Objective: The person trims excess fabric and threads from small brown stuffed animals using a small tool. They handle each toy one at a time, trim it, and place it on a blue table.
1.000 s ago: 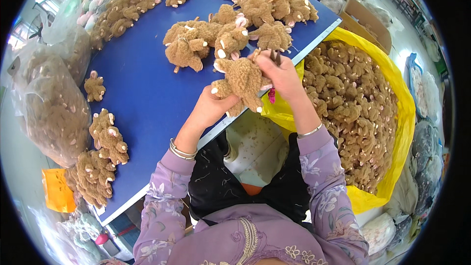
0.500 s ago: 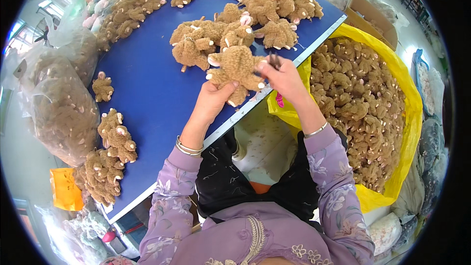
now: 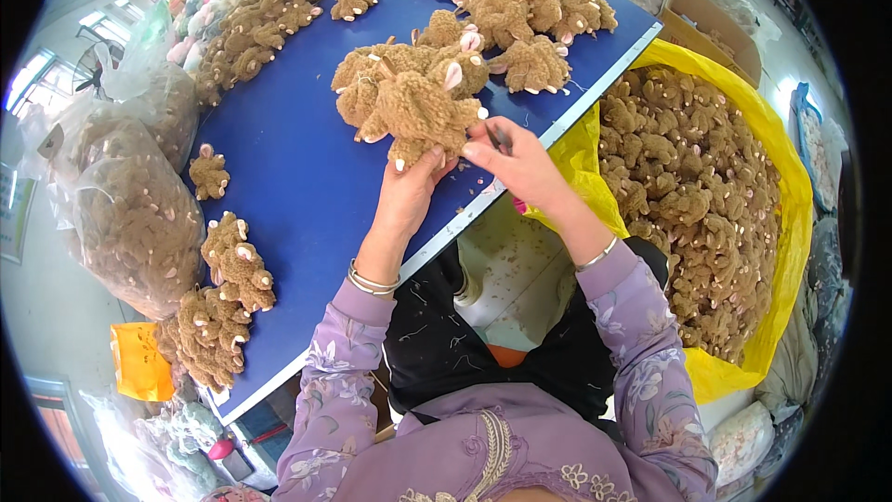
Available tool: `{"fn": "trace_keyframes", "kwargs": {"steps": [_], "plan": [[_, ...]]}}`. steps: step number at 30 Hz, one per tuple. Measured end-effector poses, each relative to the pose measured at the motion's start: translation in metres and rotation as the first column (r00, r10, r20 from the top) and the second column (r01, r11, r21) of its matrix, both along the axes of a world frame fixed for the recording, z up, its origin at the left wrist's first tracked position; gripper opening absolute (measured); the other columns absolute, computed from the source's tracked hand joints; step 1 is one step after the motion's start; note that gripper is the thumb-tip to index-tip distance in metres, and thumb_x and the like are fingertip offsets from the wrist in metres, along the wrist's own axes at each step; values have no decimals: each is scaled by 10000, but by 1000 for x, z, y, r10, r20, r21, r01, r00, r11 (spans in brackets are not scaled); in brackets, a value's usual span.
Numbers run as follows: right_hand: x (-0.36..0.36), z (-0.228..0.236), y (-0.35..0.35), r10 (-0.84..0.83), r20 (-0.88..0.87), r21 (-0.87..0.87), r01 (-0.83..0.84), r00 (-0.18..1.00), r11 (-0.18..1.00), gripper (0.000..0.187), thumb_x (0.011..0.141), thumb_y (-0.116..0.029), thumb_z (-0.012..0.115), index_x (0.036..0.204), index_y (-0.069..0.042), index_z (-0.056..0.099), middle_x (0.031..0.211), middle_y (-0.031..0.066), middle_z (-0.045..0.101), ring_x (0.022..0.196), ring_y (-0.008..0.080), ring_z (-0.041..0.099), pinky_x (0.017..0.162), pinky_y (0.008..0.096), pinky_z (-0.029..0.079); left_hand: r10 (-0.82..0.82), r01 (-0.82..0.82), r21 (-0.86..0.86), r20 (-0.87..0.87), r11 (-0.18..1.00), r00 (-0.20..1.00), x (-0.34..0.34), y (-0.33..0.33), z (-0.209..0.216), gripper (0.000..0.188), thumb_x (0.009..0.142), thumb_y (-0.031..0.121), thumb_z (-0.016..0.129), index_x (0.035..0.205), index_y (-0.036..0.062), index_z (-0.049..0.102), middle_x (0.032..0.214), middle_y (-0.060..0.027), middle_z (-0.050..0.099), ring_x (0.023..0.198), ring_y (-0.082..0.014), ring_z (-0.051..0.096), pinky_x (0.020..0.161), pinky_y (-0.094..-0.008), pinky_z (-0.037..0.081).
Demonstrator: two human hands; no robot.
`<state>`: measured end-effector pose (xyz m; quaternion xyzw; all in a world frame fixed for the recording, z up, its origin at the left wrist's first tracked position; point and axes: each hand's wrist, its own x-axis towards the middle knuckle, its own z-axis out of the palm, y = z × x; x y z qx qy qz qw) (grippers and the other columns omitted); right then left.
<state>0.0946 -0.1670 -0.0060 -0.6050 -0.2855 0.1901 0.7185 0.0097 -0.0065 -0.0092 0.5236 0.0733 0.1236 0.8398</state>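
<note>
Near the table's edge, my left hand (image 3: 409, 193) grips a brown curly plush toy (image 3: 425, 104) by its lower end, thumb on top. The toy has white paw tips and a pink-lined ear. At the toy's right side, my right hand (image 3: 520, 165) is closed round a small dark tool (image 3: 500, 138) that looks like thread snips, mostly hidden by the fingers. Its fingertips are close to a paw; whether they touch it I cannot tell. Just behind the held toy lies a pile of similar plush toys (image 3: 362, 70).
More plush toys (image 3: 520, 5) lie on the blue table (image 3: 288, 186) along its far and left sides. A yellow sack (image 3: 790, 251) full of them stands at right, with a cardboard box (image 3: 711, 33) behind it. Stuffed clear bags (image 3: 130, 195) crowd the left.
The held plush toy has turned and shifted slightly left, its pink-lined ear now showing at the upper right. My right hand has moved a little down and left, beside a lower paw.
</note>
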Motion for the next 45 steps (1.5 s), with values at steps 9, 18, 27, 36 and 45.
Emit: {"fn": "trace_keyframes", "kwargs": {"steps": [9,18,27,36,45], "plan": [[4,9,-5,34,-10,-124,-35,999,992,260,864,-124,613,1079,21,608,900,-4,621,795,67,527,716,241,451,-291,301,-47,157,952,944,-3,7,9,642,893,152,652,1420,8,316,1349,-104,478,1210,-207,509,1029,-353,421],[2,5,-6,-125,-97,-86,117,987,989,208,918,-229,612,924,-22,597,740,-34,566,585,20,455,499,178,346,29,-34,-31,-153,999,988,-6,14,11,258,937,158,580,1144,5,562,1012,-49,651,748,-69,606,494,-186,395],[-18,11,4,-241,142,48,237,960,970,106,879,-87,648,872,-28,560,717,-39,570,593,5,449,522,181,352,187,-197,-160,-74,967,980,-1,16,6,233,973,168,514,1132,0,547,868,-33,612,508,-40,441,398,-206,265],[-8,19,-2,-129,-125,-82,120,984,989,154,851,-99,684,921,-13,578,766,-32,579,683,14,477,594,175,388,178,-178,-112,-6,978,984,-3,14,5,234,972,171,517,1145,19,555,922,-24,623,551,-30,470,389,-195,254],[-13,13,3,-250,5,72,249,968,966,138,853,-44,664,968,-33,588,848,-60,541,657,-8,416,571,157,354,165,-177,-84,-131,981,978,0,0,11,259,969,189,524,1162,19,558,985,-44,638,619,-38,533,418,-183,300]]}}
